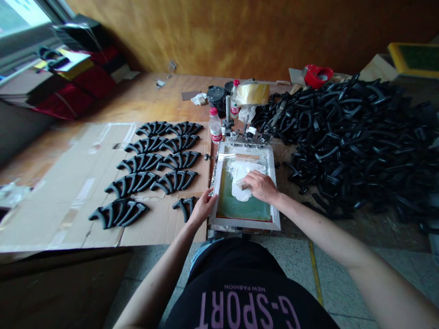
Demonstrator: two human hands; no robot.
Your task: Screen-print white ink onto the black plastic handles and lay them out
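A screen-printing frame [274,196] with green mesh and a smear of white ink [240,171] lies at the table's front edge. My right hand [261,186] is closed on a squeegee [242,184] pressed into the ink on the mesh. My left hand [203,206] grips the frame's left rail, fingers curled over it. Just left of that hand lies one black curved plastic part [185,205] on the cardboard.
Rows of black curved parts [154,167] are laid out on a flat cardboard sheet [68,192] to the left. A big heap of the same parts [356,137] fills the right side. Two small bottles [215,125], a black pot [216,97] and a tape roll [253,92] stand behind the frame.
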